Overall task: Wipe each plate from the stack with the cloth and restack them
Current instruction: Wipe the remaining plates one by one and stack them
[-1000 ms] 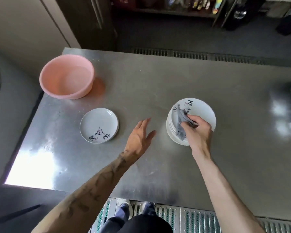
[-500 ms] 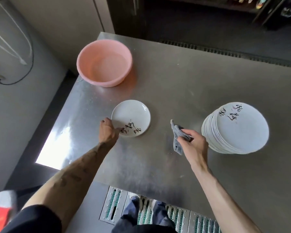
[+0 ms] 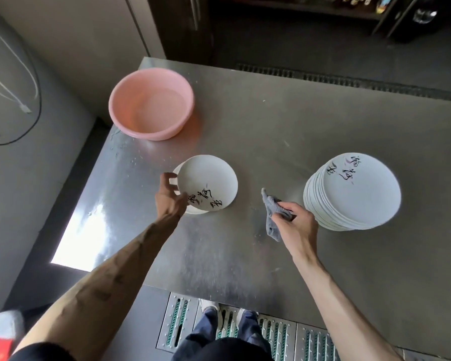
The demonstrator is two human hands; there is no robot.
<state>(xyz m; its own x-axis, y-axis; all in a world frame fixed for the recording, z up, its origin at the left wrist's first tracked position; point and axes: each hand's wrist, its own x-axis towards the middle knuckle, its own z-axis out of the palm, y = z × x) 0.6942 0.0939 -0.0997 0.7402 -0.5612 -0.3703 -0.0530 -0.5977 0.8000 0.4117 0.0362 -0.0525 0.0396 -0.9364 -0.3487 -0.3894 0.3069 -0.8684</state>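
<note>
Left hand (image 3: pixel 170 198) grips the lone plate (image 3: pixel 208 182) by its rim, tipping it up, seemingly for wiping; right hand (image 3: pixel 297 227) pinches the cloth (image 3: pixel 271 217), near the stack (image 3: pixel 352 194).

Tattoo marks (image 3: pixel 117 278) are seen up the forearm (image 3: pixel 136 254) behind the fingers (image 3: pixel 167 176) of the left hand (image 3: pixel 170 198); black sleeve (image 3: pixel 37 351), blue trousers (image 3: pixel 208 328) worn.

**One head-worn view, looking down from the near edge**

A single wide-angle camera sits on the person's head, above the near edge of the metal table (image 3: pixel 271 126), facing forward and steeply down. It is close: both forearms enter from the bottom, the left hand (image 3: pixel 170 199) gripping a plate (image 3: pixel 208 181) and the right hand (image 3: pixel 297 226) holding the cloth (image 3: pixel 272 220) mid-frame. The basin (image 3: pixel 151 104) lies far left, the stack of plates (image 3: pixel 352 191) right. The person's shoes (image 3: pixel 211 307) show at the bottom edge.
</note>
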